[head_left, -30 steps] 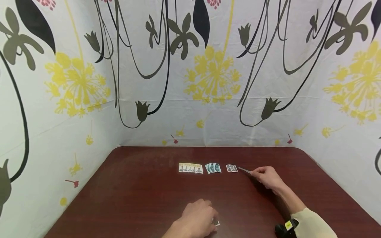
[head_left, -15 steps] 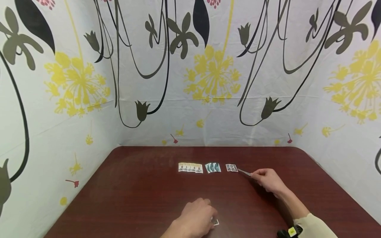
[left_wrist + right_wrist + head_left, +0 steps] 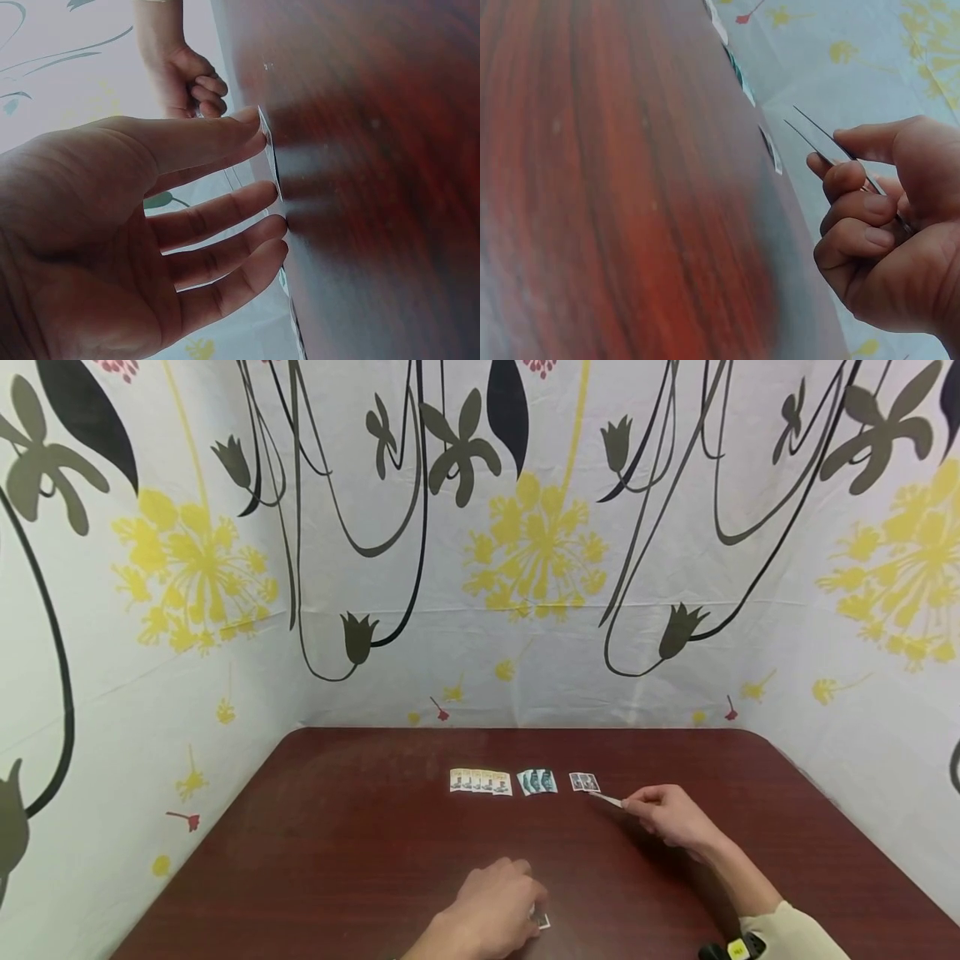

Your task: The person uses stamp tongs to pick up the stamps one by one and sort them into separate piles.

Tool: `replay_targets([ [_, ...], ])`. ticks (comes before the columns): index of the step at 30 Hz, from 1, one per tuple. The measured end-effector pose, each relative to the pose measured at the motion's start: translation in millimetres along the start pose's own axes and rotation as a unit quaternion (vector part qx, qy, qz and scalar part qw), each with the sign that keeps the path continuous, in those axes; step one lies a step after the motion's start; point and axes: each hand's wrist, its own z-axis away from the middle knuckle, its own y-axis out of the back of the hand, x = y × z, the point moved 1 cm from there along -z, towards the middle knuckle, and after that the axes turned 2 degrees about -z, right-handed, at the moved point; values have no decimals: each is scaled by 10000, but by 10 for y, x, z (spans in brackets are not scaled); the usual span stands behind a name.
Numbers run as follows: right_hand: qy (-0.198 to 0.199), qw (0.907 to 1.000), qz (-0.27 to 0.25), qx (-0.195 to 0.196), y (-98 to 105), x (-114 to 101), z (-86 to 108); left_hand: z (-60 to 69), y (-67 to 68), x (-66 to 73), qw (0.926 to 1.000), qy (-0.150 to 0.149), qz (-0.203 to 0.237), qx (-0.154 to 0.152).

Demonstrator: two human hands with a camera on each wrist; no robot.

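Observation:
My right hand (image 3: 670,817) grips thin metal tweezers (image 3: 607,799), their tips pointing left. In the right wrist view the two prongs of the tweezers (image 3: 825,134) stand apart with nothing between them. By the tips in the head view lies an overlapping group of grey stamps (image 3: 585,782). Left of it are a fanned teal group of stamps (image 3: 537,782) and a yellow-and-white row of stamps (image 3: 481,782). Near the front, my left hand (image 3: 491,906) pinches the edge of a small white-bordered stamp (image 3: 543,922) between thumb and forefinger; the hand mostly hides it. Its other fingers reach down towards the tabletop.
The dark red-brown table (image 3: 360,843) has rounded far corners. Flower-patterned white cloth (image 3: 480,685) hangs behind it and along both sides. A black device with a yellow label (image 3: 738,949) sits on the right wrist by the pale sleeve (image 3: 798,935).
The right hand and tweezers have shifted slightly left and nearer. The tips went from the right of the grey stamps to their near edge. The left hand has hardly moved.

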Motion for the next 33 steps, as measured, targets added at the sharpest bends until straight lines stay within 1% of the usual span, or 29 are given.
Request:
replay_targets([
  [5,222,9983,-107,-524,-23,-66,14,-8,17,-4,9999,85,133,-19],
  [8,330,9952,-66,-922,-40,-96,22,-27,21,-10,9994,208,273,-63],
  [11,408,9899,-4,-1357,-58,-124,47,-33,8,-14,9992,304,259,-42],
  [14,553,9807,-28,-1877,-79,-155,83,-28,-6,-16,9992,350,183,33],
  [18,776,9629,-210,-2576,-138,-197,129,-26,-4,-22,9992,383,118,90],
  [23,941,9410,-392,-3228,-259,-245,178,-28,-21,-20,9992,386,61,43],
  [25,956,9336,-404,-3430,-304,-262,194,-23,-26,-18,9992,387,30,33],
  [27,958,9282,-379,-3576,-342,-280,206,-21,-24,-17,9992,393,19,33],
  [33,958,9194,-373,-3798,-431,-301,226,-19,-20,-20,9992,379,18,98],
])
